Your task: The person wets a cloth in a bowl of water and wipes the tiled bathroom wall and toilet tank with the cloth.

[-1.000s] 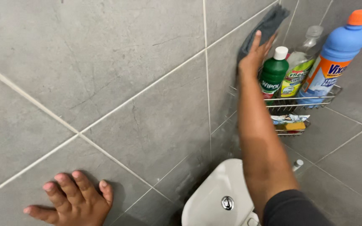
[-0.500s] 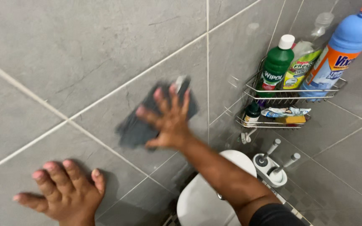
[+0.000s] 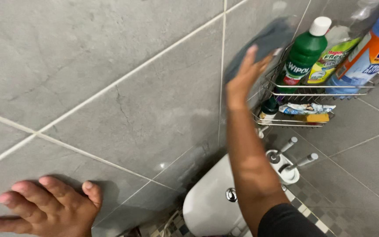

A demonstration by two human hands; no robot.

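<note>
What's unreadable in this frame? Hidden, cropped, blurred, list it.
- Dark cloth, head view: motion-blurred, partly behind the right hand; its edges and the grip are unclear.
- Left hand: cut off by the bottom edge, wrist unseen.
- Blue-and-orange bottle: top cropped by the frame edge.
- Wire rack: lower-shelf items too small to identify.
- White toilet tank: partly hidden by the right forearm.

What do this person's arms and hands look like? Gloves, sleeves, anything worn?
Both hands are bare, with no gloves. The left hand shows no ring on the fingers in view. The right hand continues into a bare forearm, and a black sleeve covers the upper arm. No watch or bracelet shows on the right wrist.
</note>
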